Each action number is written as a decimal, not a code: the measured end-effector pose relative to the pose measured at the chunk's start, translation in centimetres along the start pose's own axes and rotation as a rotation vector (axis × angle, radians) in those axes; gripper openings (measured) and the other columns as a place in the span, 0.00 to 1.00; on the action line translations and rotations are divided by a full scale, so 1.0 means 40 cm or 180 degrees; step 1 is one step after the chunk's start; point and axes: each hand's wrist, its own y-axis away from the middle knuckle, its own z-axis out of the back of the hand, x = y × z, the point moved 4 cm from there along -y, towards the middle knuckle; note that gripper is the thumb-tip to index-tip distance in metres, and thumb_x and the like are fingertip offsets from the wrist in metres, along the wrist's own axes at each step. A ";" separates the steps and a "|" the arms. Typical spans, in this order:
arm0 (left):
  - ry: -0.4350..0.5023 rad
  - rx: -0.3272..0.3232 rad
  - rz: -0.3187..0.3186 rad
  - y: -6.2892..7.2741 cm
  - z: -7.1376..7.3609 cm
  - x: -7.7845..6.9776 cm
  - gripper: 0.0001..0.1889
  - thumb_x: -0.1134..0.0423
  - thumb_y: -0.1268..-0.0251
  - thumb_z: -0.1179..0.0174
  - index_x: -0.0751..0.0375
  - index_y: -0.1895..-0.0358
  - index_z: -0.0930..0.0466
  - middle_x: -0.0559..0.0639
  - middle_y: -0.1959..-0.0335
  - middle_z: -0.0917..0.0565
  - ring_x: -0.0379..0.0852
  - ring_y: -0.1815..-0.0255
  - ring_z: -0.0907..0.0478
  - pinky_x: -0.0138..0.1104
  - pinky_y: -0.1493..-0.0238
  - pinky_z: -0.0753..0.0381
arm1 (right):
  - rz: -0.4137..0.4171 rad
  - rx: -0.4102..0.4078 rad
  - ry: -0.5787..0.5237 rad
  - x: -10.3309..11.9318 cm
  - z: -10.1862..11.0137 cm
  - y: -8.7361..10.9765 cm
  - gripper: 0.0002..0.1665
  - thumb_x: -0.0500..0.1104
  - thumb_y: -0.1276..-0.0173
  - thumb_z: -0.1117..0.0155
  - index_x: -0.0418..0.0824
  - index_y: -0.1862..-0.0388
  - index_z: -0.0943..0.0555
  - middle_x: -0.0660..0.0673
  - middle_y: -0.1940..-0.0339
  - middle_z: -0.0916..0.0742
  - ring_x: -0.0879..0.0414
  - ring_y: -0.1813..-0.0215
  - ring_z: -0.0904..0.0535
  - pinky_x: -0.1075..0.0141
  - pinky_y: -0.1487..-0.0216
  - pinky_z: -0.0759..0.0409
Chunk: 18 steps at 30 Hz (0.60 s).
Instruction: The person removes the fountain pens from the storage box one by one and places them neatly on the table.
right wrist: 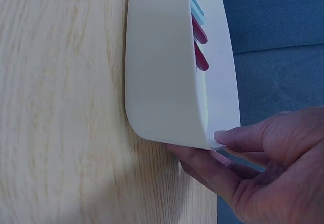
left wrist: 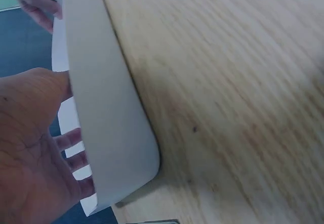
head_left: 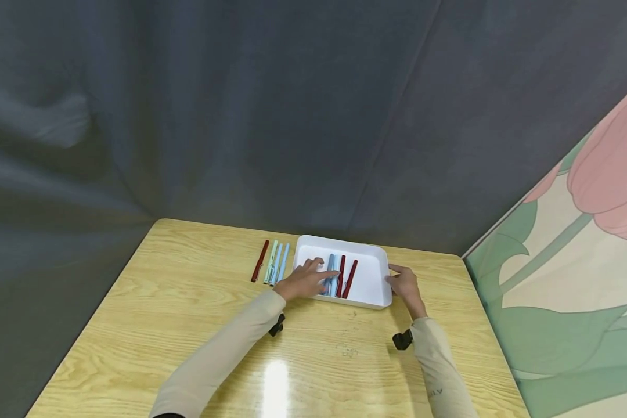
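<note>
A shallow white tray (head_left: 371, 287) lies on the wooden table, holding two dark red pens (head_left: 350, 280) and light blue pens (head_left: 334, 285) side by side. My left hand (head_left: 304, 280) reaches over the tray's near rim with its fingers spread above the blue pens and close to a red one. In the left wrist view, its fingertips are hidden behind the tray's near wall (left wrist: 109, 112). At the right end, my right hand (head_left: 404, 284) pinches the tray rim, thumb (right wrist: 235, 139) on the inside and fingers beneath the outer wall.
Left of the tray, a row of pens lies on the table (head_left: 188, 302): a dark red pen (head_left: 260, 261), a pale green pen (head_left: 270, 262) and light blue pens (head_left: 283, 264). Dark curtain (head_left: 292, 116) hangs behind the table, and a flower-patterned panel (head_left: 569, 290) borders its right side.
</note>
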 end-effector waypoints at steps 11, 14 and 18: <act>0.0090 -0.0032 0.0121 -0.003 -0.012 0.014 0.19 0.60 0.17 0.46 0.48 0.29 0.21 0.59 0.35 0.27 0.54 0.41 0.31 0.47 0.42 0.25 | -0.0018 -0.0019 0.0066 -0.003 -0.003 -0.010 0.27 0.31 0.24 0.41 0.27 0.28 0.26 0.20 0.44 0.16 0.34 0.51 0.12 0.59 0.68 0.11; 0.0453 -0.0180 0.0172 0.006 -0.004 0.014 0.18 0.70 0.20 0.46 0.55 0.34 0.18 0.59 0.43 0.26 0.51 0.51 0.33 0.44 0.49 0.27 | -0.0025 -0.0021 0.0072 -0.005 -0.003 -0.009 0.28 0.31 0.24 0.41 0.27 0.27 0.27 0.20 0.43 0.17 0.33 0.50 0.13 0.59 0.67 0.10; 0.0772 -0.0384 0.0380 0.019 0.001 0.019 0.20 0.76 0.26 0.46 0.61 0.36 0.18 0.60 0.48 0.26 0.48 0.61 0.35 0.41 0.57 0.30 | -0.0035 -0.0024 0.0076 -0.004 -0.002 -0.005 0.27 0.31 0.24 0.41 0.28 0.27 0.26 0.20 0.44 0.16 0.34 0.51 0.12 0.59 0.67 0.10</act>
